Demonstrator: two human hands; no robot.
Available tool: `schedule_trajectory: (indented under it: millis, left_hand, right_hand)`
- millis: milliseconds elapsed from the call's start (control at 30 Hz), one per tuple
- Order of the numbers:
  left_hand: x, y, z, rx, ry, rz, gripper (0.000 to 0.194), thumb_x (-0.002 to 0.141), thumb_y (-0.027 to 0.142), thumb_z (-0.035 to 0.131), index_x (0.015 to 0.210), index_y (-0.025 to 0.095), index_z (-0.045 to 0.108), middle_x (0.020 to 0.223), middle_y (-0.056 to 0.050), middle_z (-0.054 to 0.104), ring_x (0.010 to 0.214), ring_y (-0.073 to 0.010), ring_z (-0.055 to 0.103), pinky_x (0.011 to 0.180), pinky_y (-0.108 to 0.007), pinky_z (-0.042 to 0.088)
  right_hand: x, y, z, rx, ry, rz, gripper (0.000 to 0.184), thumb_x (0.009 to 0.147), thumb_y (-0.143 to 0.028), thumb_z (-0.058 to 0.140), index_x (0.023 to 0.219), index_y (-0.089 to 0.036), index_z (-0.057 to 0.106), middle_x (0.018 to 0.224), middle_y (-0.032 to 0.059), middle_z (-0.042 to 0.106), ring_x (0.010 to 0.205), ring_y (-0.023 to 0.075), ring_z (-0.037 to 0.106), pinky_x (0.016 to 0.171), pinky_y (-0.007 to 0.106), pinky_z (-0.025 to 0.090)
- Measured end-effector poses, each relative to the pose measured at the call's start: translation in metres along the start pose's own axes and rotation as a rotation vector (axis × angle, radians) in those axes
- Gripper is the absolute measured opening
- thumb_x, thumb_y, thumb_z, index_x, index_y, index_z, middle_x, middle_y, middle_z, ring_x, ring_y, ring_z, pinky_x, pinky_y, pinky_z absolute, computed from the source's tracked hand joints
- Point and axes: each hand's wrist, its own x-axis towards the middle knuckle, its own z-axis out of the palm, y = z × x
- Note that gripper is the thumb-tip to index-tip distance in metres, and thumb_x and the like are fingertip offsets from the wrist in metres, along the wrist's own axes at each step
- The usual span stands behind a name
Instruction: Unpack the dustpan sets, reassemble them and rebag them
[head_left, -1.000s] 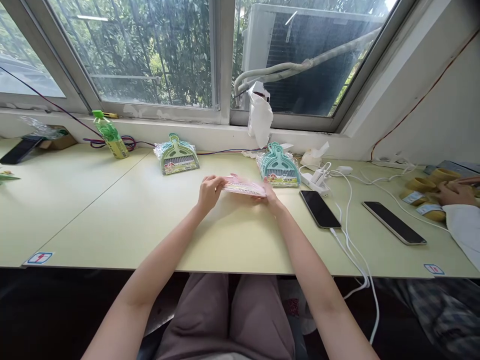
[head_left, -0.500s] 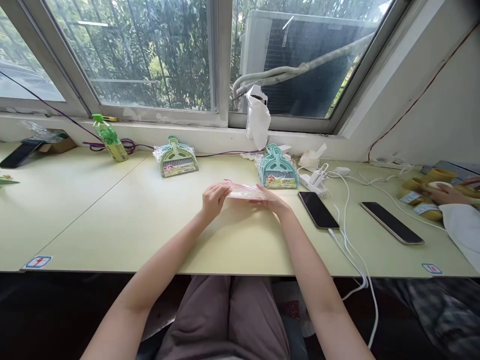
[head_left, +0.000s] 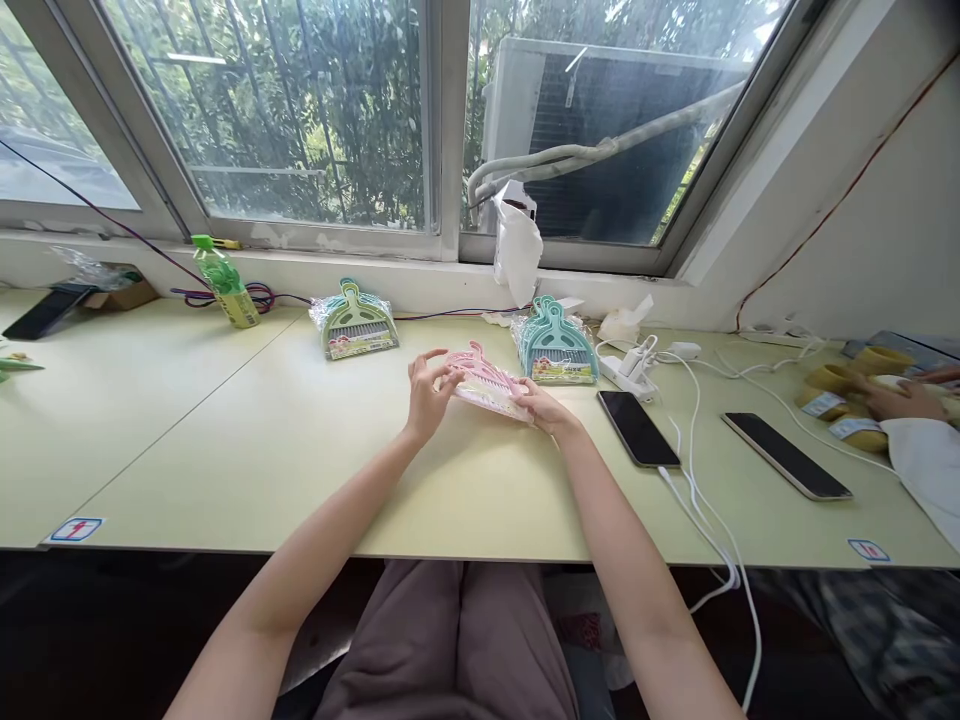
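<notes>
A pink dustpan and brush set in clear plastic wrap is held tilted just above the table, its handle end pointing away from me. My left hand has its fingers curled at the set's left edge, the index finger slightly lifted. My right hand pinches the right corner, thumb on top. Behind my right hand stands a stack of wrapped teal dustpan sets. A similar stack of green dustpan sets sits farther left near the wall.
A black phone with a white cable and a power strip lie right of my hands. Another phone is farther right, near a co-worker's hand and yellow rolls. A green bottle stands back left.
The pink set has tipped from nearly edge-on, so its upper face and handle now show. Its right end has dropped towards me, and my left fingers have loosened and shifted along its edge.
</notes>
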Motion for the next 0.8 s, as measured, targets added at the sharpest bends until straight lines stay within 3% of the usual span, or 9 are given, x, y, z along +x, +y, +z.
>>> schedule_trajectory:
  millis: [167,333,400,500,700,800]
  left_hand:
    - [0.008,-0.034,0.006,-0.174,-0.192,-0.281,0.022,0.081,0.034,0.062,0.076,0.017,0.074,0.122,-0.011,0.06,0.114,-0.0263,0.056,0.098,-0.038,0.043]
    - [0.008,-0.06,0.011,-0.145,-0.198,-0.428,0.019,0.072,0.034,0.068,0.076,0.017,0.075,0.086,-0.006,0.072,0.092,-0.0247,0.063,0.086,-0.034,0.048]
    - [0.009,-0.065,0.011,-0.13,-0.185,-0.453,0.018,0.07,0.033,0.069,0.079,0.018,0.075,0.081,-0.005,0.072,0.092,-0.0241,0.063,0.088,-0.034,0.047]
    - [0.009,-0.07,0.01,-0.179,-0.204,-0.466,0.019,0.069,0.031,0.07,0.082,0.018,0.075,0.086,-0.006,0.072,0.095,-0.0232,0.062,0.086,-0.034,0.049]
    - [0.01,-0.07,0.009,-0.3,-0.245,-0.586,0.032,0.067,0.034,0.072,0.092,0.015,0.071,0.102,-0.009,0.067,0.066,-0.0135,0.061,0.061,-0.029,0.054]
    - [0.011,-0.069,0.008,-0.225,-0.26,-0.571,0.03,0.063,0.034,0.075,0.086,0.016,0.071,0.092,-0.007,0.066,0.064,-0.0135,0.06,0.061,-0.028,0.051]
  right_hand:
    - [0.001,0.0,0.002,-0.086,0.111,-0.059,0.056,0.058,-0.024,0.074,0.101,-0.027,0.04,0.076,-0.0059,0.06,0.058,0.0112,0.058,0.045,0.019,0.043]
    - [0.001,-0.001,0.011,-0.231,0.136,-0.065,0.048,0.067,-0.027,0.069,0.103,-0.028,0.038,0.087,-0.0016,0.064,0.062,0.0141,0.061,0.048,0.023,0.048]
    - [0.002,0.002,0.016,-0.282,0.15,-0.06,0.049,0.071,-0.03,0.066,0.111,-0.028,0.038,0.095,0.0012,0.066,0.071,0.0169,0.064,0.055,0.027,0.052]
    - [0.004,0.005,0.021,-0.379,0.186,-0.102,0.06,0.075,-0.041,0.064,0.127,-0.026,0.037,0.118,0.0075,0.063,0.099,0.022,0.064,0.078,0.035,0.055]
    - [0.001,0.002,0.023,-0.483,0.173,-0.168,0.079,0.078,-0.059,0.059,0.144,-0.023,0.034,0.145,0.0117,0.045,0.134,0.0282,0.041,0.11,0.045,0.034]
    - [-0.005,-0.005,0.023,-0.458,0.154,-0.133,0.095,0.076,-0.068,0.056,0.151,-0.025,0.018,0.157,0.01,0.022,0.145,0.0284,0.02,0.117,0.049,0.02]
